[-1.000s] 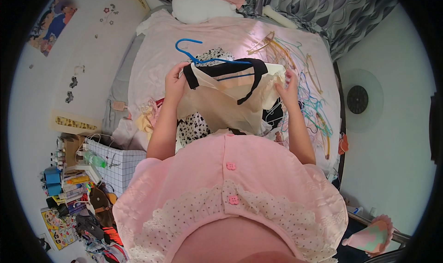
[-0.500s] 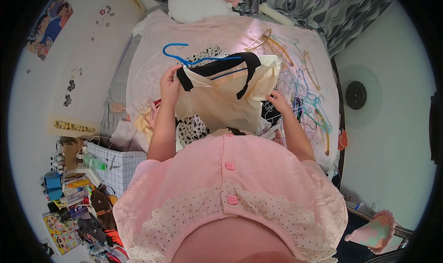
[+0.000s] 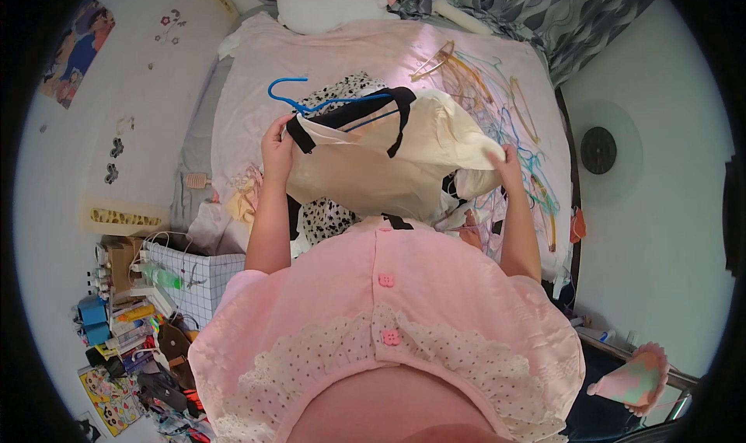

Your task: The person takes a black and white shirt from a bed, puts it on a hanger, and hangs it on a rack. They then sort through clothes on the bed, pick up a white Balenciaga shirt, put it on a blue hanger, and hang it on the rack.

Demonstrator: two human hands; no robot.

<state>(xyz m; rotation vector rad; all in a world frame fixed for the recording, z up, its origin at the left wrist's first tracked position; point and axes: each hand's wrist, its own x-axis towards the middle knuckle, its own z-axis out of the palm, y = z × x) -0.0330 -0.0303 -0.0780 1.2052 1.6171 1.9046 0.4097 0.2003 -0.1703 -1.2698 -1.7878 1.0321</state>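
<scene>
A cream blouse (image 3: 373, 175) with a black collar hangs stretched between my hands above the bed. The blue hanger (image 3: 302, 108) sits inside its neck, its hook sticking out to the left and one arm showing through the opening. My left hand (image 3: 277, 138) is closed on the blouse's left shoulder beside the black trim; whether it also grips the hanger is hidden. At the right, my right hand (image 3: 507, 166) pinches the end of the outstretched cream sleeve. Behind and below the blouse lies a white garment with black spots (image 3: 326, 219), partly covered.
Tangled hangers (image 3: 505, 124) of several colours cover the bed's right side. Pale clothes (image 3: 243, 198) and a pink hairbrush (image 3: 198, 181) lie at the left. A checked box (image 3: 203, 276) stands by cluttered items at lower left. A white pillow (image 3: 330, 6) is at the far end.
My right hand has moved right from the blouse's side and drawn the sleeve outward. My left hand, with the shoulder and hanger, has shifted slightly left and down.
</scene>
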